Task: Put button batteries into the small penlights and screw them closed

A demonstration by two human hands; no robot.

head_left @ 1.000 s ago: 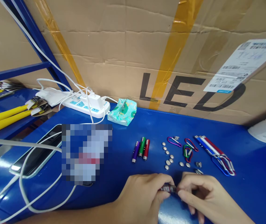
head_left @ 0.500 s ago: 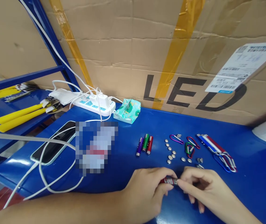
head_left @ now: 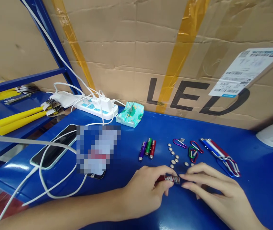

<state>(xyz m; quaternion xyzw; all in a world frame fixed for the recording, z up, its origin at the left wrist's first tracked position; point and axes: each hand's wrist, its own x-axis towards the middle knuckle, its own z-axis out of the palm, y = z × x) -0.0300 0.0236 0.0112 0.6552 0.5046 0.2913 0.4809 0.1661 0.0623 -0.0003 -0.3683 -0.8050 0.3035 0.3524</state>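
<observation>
My left hand (head_left: 146, 190) grips a small red flashlight tube (head_left: 168, 179) between thumb and fingers, its silver end pointing right. Just off that end, my right hand (head_left: 220, 190) has its thumb and forefinger apart, with nothing visible between them. Several button cells (head_left: 173, 162) lie loose beyond the hands. My right hand partly covers the nearer small pieces. Purple (head_left: 142, 151), green (head_left: 148, 147) and red tubes (head_left: 153, 150) of the same kind lie side by side behind my left hand.
Small carabiners (head_left: 179, 143) and longer tubes with carabiners (head_left: 219, 153) lie at the right. A white power strip (head_left: 90, 108), a green tissue pack (head_left: 130, 115), a phone (head_left: 55, 147) and looping cables occupy the left. A cardboard box (head_left: 126, 57) stands behind.
My right thumb and forefinger have come off the tube's silver end and spread apart. My left hand, still holding the tube, has shifted slightly left and up in view.
</observation>
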